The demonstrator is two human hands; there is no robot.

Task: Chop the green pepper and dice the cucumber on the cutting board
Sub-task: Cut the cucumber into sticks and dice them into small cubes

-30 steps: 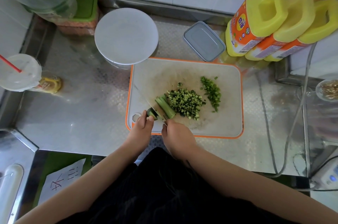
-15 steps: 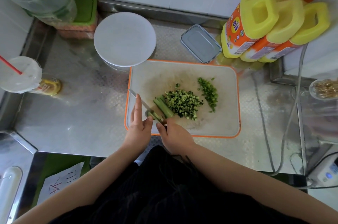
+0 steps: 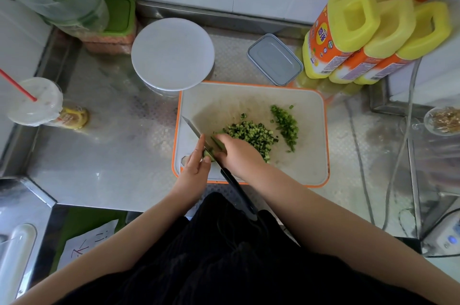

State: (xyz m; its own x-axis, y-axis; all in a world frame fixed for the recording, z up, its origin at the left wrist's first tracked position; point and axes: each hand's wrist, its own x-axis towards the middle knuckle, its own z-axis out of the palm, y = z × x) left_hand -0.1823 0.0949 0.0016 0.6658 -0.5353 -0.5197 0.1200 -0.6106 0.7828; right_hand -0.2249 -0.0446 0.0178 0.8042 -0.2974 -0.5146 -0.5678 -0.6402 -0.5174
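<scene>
1. Cucumber strips, pale green and long (image 3: 217, 142), lie on the white orange-rimmed plastic cutting board (image 3: 249, 103), now under the right hand's fingertips.
2. Half a second ago the right hand (image 3: 239, 155) gripped the black-handled steel knife (image 3: 193, 128). It has since let go and moved across the blade, fingers curled over the strips; I cannot tell whether it is gripping them.
3. The left hand (image 3: 198, 167) lies with straight fingers against the blade.
4. Beyond the right knuckles sit the dark green diced cucumber heap (image 3: 251, 134) and the bright green chopped pepper (image 3: 286, 125).
5. Likely a regrouping before the last cuts.
</scene>
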